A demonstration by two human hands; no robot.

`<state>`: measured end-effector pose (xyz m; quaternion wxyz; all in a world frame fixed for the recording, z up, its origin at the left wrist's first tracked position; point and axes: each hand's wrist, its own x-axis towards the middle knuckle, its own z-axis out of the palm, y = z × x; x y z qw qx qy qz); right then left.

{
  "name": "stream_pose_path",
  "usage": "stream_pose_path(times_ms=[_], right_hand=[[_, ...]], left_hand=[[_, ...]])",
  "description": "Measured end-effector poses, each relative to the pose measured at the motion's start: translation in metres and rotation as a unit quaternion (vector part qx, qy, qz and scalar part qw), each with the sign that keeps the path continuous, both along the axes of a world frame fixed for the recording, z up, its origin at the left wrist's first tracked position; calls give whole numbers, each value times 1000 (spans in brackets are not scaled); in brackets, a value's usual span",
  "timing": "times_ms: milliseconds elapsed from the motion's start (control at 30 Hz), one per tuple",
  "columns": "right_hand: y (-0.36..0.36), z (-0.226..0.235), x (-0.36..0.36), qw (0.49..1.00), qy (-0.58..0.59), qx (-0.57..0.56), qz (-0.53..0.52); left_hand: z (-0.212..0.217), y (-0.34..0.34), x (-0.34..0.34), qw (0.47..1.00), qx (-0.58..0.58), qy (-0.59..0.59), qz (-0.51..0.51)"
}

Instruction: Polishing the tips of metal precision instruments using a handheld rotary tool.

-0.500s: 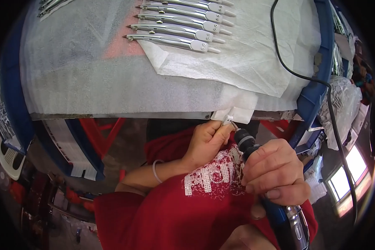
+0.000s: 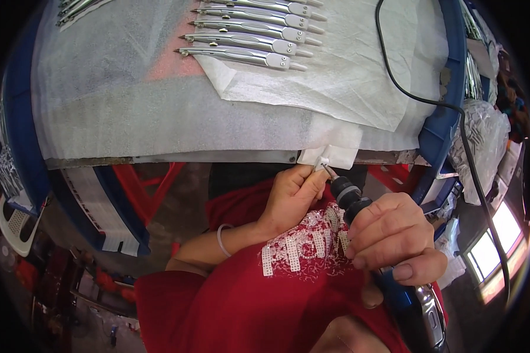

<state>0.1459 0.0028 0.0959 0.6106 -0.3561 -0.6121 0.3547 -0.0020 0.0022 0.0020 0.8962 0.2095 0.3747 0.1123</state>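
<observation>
My left hand is closed, pinching a small pale grey piece between thumb and forefinger at the table's front edge. It resembles the pale heads of the compasses; the rest is hidden by my fingers. My right hand wraps around a blue and black electric screwdriver, tilted up and to the left. Its thin bit reaches the piece or stops just short of it; I cannot tell which. Several silver drawing compasses lie in a row at the far side, tips leftward.
A white pad lies at the front edge beneath the pinched piece. Thin white foam sheet covers the table. A black cable crosses the right side. Blue bins flank the table, and clear plastic bags sit at the right.
The pale piece now sits slightly higher, over the pad. My right hand and the screwdriver have shifted slightly right, and the bit shows more plainly. The cable has swung a little.
</observation>
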Motion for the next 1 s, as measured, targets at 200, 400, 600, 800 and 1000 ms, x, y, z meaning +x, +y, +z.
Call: stream_pose_path(times_ms=[200,400,600,800,1000], right_hand=[[2,-3,-5,999,50,8,-5],[5,-3,-8,999,46,0,-12],[9,-6,-12,998,55,9,-16],[3,-2,-5,1000,22,4,-6],[-3,-3,3,999,-30,12,-1]], left_hand=[[-5,-4,-2,1000,-18,-9,2],[-3,-8,2,999,-12,18,28],[-5,-6,1,1000,-12,15,14],[-4,-3,-1,1000,-3,-1,2],[2,0,1,1000,-1,11,3]])
